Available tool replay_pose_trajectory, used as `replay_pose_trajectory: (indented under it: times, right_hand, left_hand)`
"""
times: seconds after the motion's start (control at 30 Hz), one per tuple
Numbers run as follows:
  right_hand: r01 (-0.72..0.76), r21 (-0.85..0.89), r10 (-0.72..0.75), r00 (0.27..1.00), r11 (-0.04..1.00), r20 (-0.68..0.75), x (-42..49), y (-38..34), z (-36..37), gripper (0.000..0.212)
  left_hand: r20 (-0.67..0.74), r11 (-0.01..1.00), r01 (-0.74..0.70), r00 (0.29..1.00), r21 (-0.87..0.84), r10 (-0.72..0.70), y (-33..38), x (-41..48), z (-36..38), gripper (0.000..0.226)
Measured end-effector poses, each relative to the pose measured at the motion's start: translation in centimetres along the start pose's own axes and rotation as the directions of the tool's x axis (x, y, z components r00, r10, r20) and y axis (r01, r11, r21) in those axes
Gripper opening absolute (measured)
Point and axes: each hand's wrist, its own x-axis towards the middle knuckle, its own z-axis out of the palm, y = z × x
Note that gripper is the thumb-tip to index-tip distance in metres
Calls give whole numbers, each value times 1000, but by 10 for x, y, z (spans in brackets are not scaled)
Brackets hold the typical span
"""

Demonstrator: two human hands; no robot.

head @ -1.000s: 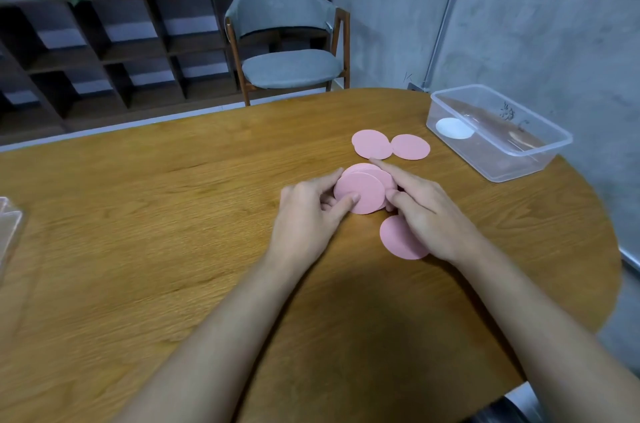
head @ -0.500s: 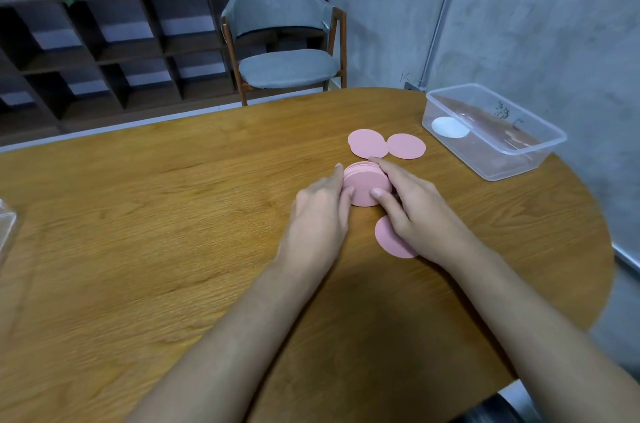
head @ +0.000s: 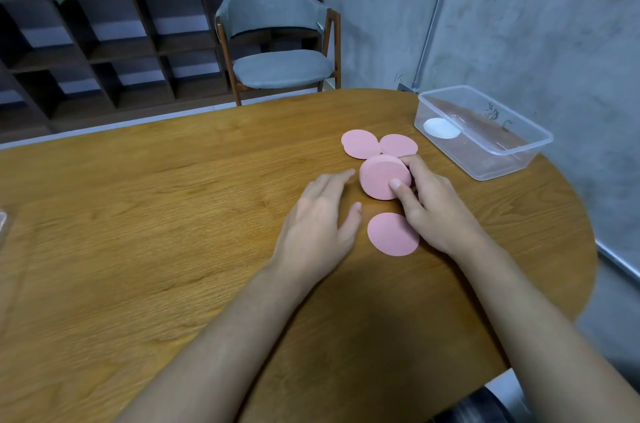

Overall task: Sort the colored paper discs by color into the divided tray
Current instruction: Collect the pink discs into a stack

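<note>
Left hand (head: 318,225) has let go of the pink stack (head: 381,177) and pulled back just left of it, fingers straight and spread, holding nothing. Right hand (head: 433,211) now grips the stack alone right of centre, thumb on top, fingers curled round the far edge. One loose pink disc (head: 391,234) lies just below. A pair of pink discs (head: 360,144) sits just above. Upper right, the clear tub (head: 512,159) holds a white disc (head: 441,127).
</note>
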Motion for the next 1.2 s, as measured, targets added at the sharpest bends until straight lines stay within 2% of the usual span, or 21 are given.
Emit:
replay_pose_trajectory:
  times: [0.07,0.2,0.3,0.53,0.7,0.8,0.97,1.07,1.2]
  right_hand:
    - [-19,12,19,999,1000,-29,-1,4,-3,20]
    - [-44,21,46,995,999,-87,-2,6,-6,24]
    - [-60,19,62,995,998,-81,-3,4,-6,25]
    - [-43,34,46,994,999,-103,-4,7,-3,24]
    - [-50,62,56,993,997,-101,-4,8,-1,25]
    - [-51,59,56,994,997,-93,-4,5,-1,27]
    - [-42,78,44,999,996,-28,-6,0,-1,29]
    - [-35,100,34,999,994,17,-7,-5,0,26]
    - [-21,111,14,998,994,67,-8,-11,4,28]
  left_hand:
    - [73,997,-74,995,5,73,0,-2,0,44]
    - [293,965,-224,940,136,177,6,-3,-2,65]
    - [354,938,-297,909,177,221,5,-3,-2,60]
    - [280,938,-330,915,105,290,-3,-1,1,44]
    - [68,922,-365,931,129,359,-2,-3,-5,30]
    - [-52,949,-299,951,103,306,-1,-3,-7,22]
    - [-214,988,-104,974,-116,78,-4,0,-6,2]
    - [-249,981,-8,968,-192,-41,-4,3,-8,7]
    - [-218,965,58,969,-256,-116,-6,6,-7,10]
